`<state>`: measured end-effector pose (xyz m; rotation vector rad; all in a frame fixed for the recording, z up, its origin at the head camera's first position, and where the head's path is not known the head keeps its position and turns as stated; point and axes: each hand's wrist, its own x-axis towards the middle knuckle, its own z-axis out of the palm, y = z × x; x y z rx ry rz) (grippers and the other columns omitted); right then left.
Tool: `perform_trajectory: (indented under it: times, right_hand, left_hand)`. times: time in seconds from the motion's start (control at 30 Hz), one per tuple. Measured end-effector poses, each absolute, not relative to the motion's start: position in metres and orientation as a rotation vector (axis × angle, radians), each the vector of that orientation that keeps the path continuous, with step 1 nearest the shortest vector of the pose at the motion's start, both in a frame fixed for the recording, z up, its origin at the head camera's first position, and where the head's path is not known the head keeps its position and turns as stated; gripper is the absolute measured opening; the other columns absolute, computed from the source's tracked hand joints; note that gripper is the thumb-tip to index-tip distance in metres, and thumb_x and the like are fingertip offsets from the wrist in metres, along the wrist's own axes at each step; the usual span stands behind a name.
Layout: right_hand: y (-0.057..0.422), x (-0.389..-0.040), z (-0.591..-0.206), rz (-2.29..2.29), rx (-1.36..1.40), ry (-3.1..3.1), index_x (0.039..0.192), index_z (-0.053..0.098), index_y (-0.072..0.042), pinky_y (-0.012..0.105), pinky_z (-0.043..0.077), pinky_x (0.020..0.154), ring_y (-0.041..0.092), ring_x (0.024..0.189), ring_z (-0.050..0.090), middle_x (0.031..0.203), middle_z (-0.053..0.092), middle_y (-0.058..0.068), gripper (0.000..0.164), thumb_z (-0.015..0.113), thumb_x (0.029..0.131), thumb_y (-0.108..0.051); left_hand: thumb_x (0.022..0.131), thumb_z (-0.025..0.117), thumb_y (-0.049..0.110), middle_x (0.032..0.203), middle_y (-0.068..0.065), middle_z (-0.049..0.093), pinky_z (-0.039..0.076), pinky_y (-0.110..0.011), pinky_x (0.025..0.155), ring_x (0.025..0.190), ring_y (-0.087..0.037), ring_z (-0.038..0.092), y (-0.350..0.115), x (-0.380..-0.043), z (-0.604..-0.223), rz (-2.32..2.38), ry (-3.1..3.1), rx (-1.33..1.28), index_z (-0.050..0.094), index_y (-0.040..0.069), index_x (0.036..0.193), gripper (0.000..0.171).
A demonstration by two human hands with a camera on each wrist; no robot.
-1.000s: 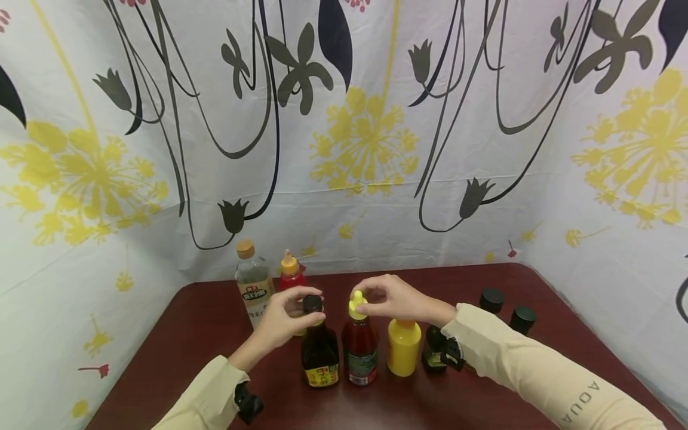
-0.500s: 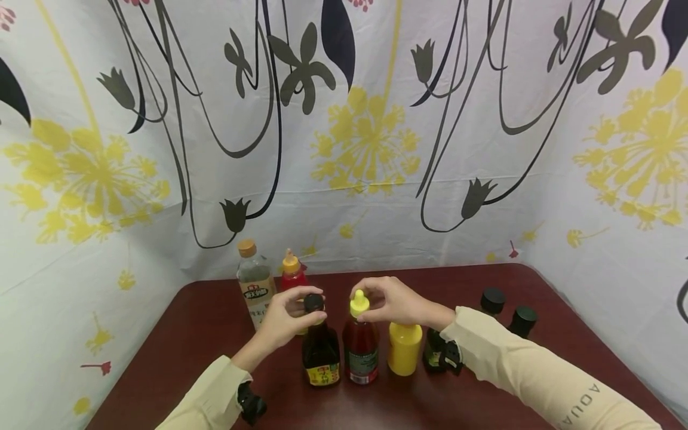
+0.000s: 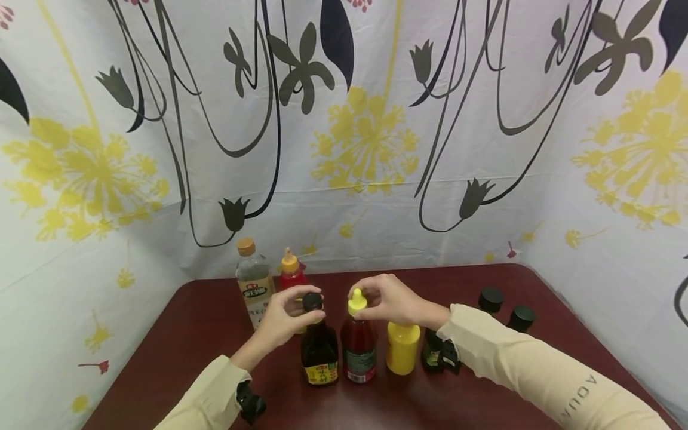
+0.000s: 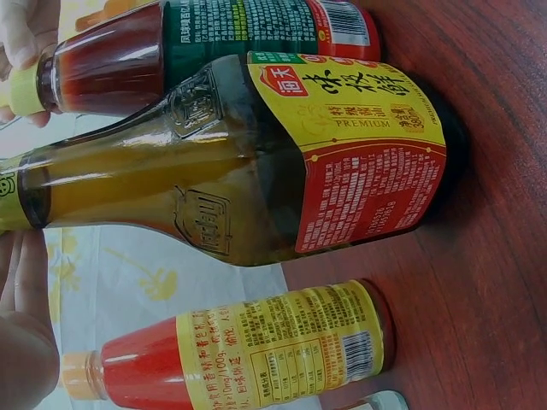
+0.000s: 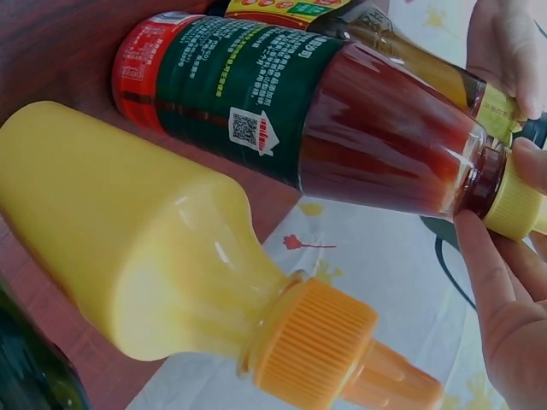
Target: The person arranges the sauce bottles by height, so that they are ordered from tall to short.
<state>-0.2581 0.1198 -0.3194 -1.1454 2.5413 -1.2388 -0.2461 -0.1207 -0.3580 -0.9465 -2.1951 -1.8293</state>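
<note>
By its black cap, my left hand (image 3: 282, 315) holds a dark soy sauce bottle (image 3: 320, 357) with a yellow and red label, thumb on one side and fingers on the other. Close beside it stands a bottle of red sauce (image 3: 359, 346) with a green label and a yellow nozzle cap. My right hand (image 3: 395, 301) pinches that cap. Both bottles are upright on the table. In the right wrist view a plain yellow squeeze bottle (image 5: 137, 231) with an orange nozzle is close to the right hand, untouched.
A clear bottle (image 3: 255, 286) with an orange cap and a red squeeze bottle (image 3: 292, 276) stand behind my left hand. Dark bottles (image 3: 432, 349), some black-capped (image 3: 490, 300), stand near my right forearm. Patterned cloth (image 3: 344, 149) hangs behind the dark red table (image 3: 199, 334).
</note>
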Motion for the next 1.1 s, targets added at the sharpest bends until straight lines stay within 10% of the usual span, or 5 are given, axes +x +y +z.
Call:
perform_trajectory:
  times: [1.1]
  right_hand:
    - [0.089,-0.321,-0.292,-1.145,-1.009,2.772,0.095,0.064,-0.005,0.024,0.05,0.066,0.011,0.079,0.062,0.089,0.066,0.004,0.024,0.072,0.074,-0.014]
  left_hand:
    - [0.078,0.063,-0.004,0.106,-0.03,0.053,0.052,-0.029,0.067,0.083,-0.019,0.063,-0.12,-0.237,-0.346,-1.916,-2.241,-0.894,0.055,-0.006,0.109,0.033]
